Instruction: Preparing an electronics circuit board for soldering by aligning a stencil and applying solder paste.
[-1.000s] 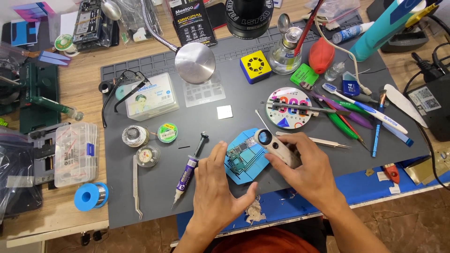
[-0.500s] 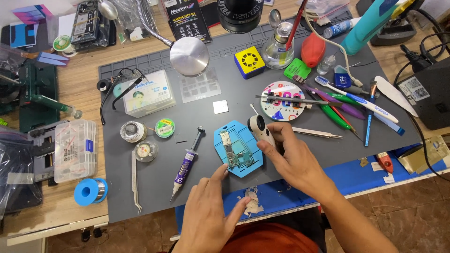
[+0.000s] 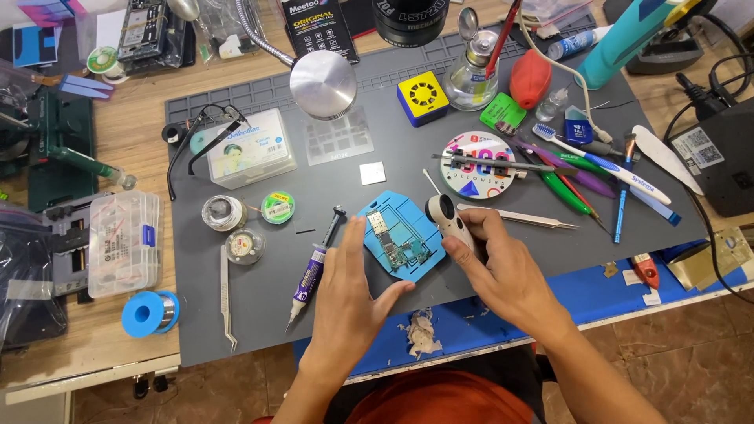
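Both forearms come up from the bottom edge and angle in toward each other, bare all the way to the wrists. The left hand (image 3: 345, 290) lies flat, palm down, fingers straight and pressed close together pointing away from the body, thumb stuck out to the right. The right hand (image 3: 503, 271) is more curled: knuckles up, fingers bent inward and pointing left, thumb tucked along the near side, so it's wrapped in a loose grip rather than a fist. The right wrist is bent a little, the left one is pretty much straight. The two hands sit near each other, not touching.
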